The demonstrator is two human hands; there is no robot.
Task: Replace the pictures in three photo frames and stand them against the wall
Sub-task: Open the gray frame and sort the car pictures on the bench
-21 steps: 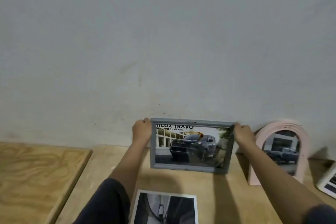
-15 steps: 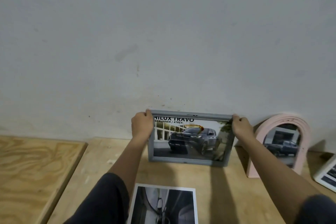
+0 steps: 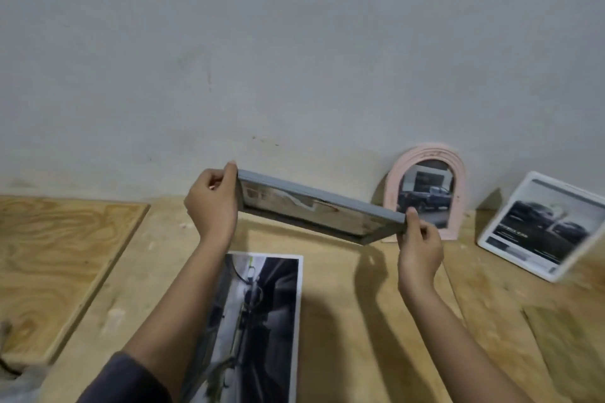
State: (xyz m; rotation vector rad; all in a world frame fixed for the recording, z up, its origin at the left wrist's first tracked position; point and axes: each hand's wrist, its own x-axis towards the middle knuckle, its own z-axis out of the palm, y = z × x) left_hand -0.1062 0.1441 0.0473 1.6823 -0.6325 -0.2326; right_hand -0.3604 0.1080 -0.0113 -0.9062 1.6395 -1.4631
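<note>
Grey frame point(image 3: 314, 209): held in the air betw. both hands, above the table point(image 3: 360, 321) and in front of the wall point(image 3: 294, 59). It is tilted almost flat, so mostly its top edge shows. It touches neither wall nor table.
Left hand point(image 3: 211, 206): grasps the frame's left end, fingers curled round it, thumb tip up at the corner.
Right hand point(image 3: 419, 249): pinches the frame's right corner, thumb pressed on the edge, other fingers curled below.
Pink arched frame point(image 3: 393, 180): stands on the table and leans on the wall, just right of the grey one. A dark car pic is inside.
White frame point(image 3: 540, 226): further right, leans back toward the wall, w/ a pic of two dark cars. Its edge is blurred, so contact w/ the wall is not sure.
Loose print point(image 3: 271, 321): lies flat on the table, partly under the left forearm; a dark photo w/ white border. Old pic or spare one, I cannot tell.
Done so far: approx. two of three frames look finished, i.e. filled and standing.
Left to do: the grey frame is not standing yet. I judge it must be set upright and leaned on the wall, prob. left of the pink frame. If its pic is already changed, I cannot say; the glass is too blurred.
Writing: the white frame has small text lines under the cars, not readable. No brand or label can be read anywhere.
</note>
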